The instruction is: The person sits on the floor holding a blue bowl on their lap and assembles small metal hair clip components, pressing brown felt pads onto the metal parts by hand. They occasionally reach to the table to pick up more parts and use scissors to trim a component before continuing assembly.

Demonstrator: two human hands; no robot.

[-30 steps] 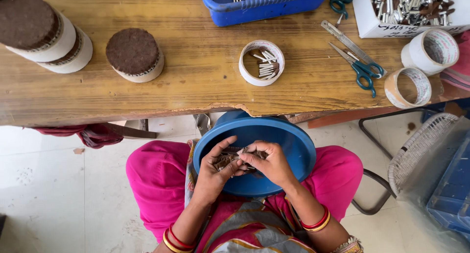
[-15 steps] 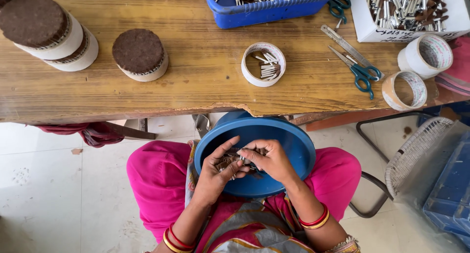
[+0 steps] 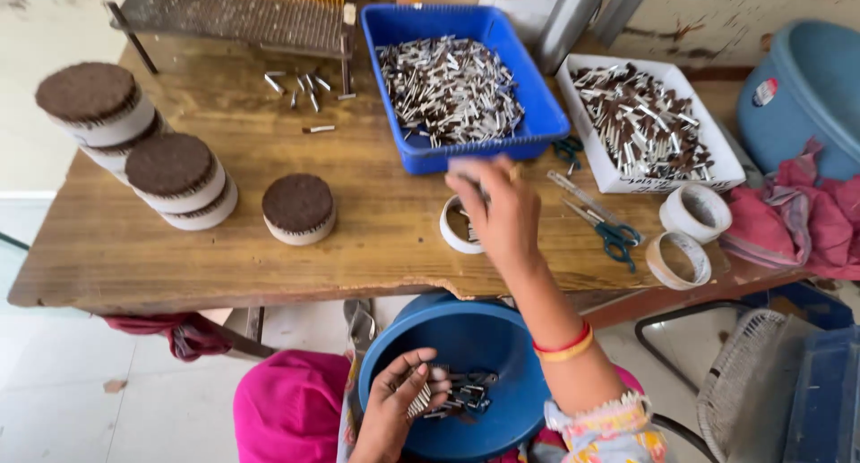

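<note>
sticks: small, dark with pale ends, bunched, inside the blue bowl
tape ring: white, flat, above the blue bowl

— What is different now from one second ago?
— The right hand is no longer in the blue bowl; it reaches over the small white ring on the table.
— And the left hand?
— It now holds the sticks alone.

A table stands ahead of a seated person. On it, discs lie left, a tray of sticks sits centre-back, and a box of sticks sits right of it. Scissors and tape rolls lie before the box. A bowl rests in the lap, below the table edge.
</note>
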